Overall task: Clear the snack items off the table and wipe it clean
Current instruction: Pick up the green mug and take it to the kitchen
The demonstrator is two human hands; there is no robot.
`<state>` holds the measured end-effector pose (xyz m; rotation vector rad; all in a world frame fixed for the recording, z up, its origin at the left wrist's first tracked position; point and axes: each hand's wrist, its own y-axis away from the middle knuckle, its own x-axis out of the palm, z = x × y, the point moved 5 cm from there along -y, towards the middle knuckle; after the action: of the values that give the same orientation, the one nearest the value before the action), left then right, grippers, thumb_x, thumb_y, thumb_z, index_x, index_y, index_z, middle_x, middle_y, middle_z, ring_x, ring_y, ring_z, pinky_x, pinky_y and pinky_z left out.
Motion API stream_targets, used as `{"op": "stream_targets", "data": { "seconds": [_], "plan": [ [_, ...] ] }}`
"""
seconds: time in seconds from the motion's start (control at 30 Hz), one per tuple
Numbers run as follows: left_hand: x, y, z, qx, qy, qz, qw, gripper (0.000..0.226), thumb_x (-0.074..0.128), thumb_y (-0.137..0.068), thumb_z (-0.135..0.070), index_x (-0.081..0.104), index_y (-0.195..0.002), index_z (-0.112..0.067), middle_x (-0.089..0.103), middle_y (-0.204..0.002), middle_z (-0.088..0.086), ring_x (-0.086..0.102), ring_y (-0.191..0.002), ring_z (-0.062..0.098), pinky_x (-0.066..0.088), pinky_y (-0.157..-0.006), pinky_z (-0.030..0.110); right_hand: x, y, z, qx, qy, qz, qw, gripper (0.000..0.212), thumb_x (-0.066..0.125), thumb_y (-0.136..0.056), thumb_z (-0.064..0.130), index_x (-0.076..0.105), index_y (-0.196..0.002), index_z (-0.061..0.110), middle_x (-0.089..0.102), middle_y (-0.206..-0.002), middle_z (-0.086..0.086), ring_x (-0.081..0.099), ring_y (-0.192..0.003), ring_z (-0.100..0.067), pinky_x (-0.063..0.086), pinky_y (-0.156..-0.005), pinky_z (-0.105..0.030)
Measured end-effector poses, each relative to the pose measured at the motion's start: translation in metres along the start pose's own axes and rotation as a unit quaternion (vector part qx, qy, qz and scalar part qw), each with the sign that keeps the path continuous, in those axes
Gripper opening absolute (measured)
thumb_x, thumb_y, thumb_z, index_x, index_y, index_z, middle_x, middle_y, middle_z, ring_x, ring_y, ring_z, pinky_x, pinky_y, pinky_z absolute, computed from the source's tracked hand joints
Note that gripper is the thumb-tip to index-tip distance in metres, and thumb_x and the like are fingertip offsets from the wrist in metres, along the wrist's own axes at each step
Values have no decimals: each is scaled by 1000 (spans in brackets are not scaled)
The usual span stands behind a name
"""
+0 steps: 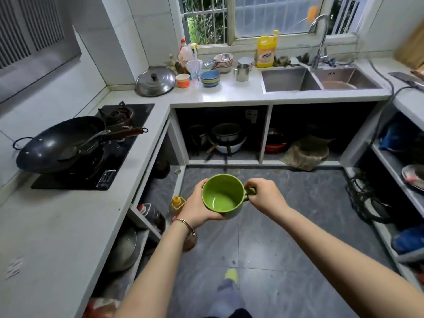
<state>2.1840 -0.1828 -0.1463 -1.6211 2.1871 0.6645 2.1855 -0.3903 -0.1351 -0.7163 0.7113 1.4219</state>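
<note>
Item: green mug, glazed ceramic by appearance. It is judged rigid, moderately heavy, smooth-walled and breakable if dropped (interior looks empty). Best purchase is the handle, with support under the body. The mug is held in the air between both hands. Left hand cups wall and underside, fingers curled round it. Right hand, just beside the mug, grips the handle.

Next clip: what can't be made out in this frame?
- The table to clear: outside the head view.
- Base of the green mug: covered by the left hand; its handle is mostly covered by the right hand.
- The pots under the counter: head view, in deep shadow and blurred.
- Label on the yellow bottle: head view, too small to read.
- The shelves on the right: cut off by the frame edge.
</note>
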Motion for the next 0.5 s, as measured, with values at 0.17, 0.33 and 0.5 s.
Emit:
{"op": "stream_targets", "data": {
  "seconds": [0.17, 0.33, 0.5],
  "plan": [
    [-4, -70, -8, 9, 10, 1, 1000, 124, 87, -28, -46, 31, -137, -28, 48, -116, -19, 48, -116, 8, 39, -100, 28, -11, -61, -13, 4, 6, -11, 1000, 25, 60, -69, 12, 70, -89, 24, 71, -92, 1, 62, -91, -22, 51, -72, -35],
    [-22, -154, -25, 37, -1, 16, 999, 117, 95, -37, -33, 33, -136, -27, 51, -119, -15, 49, -118, 11, 41, -99, 29, -25, -137, -16, 7, 19, -32, 999, 24, 61, -69, 13, 70, -90, 21, 70, -92, -2, 61, -91, -22, 47, -71, -31],
    [-38, -230, -41, 61, -2, 18, 998, 117, 95, -44, -24, 29, -140, -23, 48, -122, -14, 47, -114, 7, 33, -89, 15, -38, -207, -20, 8, 20, -56, 998, 22, 61, -70, 12, 69, -88, 21, 69, -90, 0, 62, -88, -20, 49, -73, -30]
  ]
}}
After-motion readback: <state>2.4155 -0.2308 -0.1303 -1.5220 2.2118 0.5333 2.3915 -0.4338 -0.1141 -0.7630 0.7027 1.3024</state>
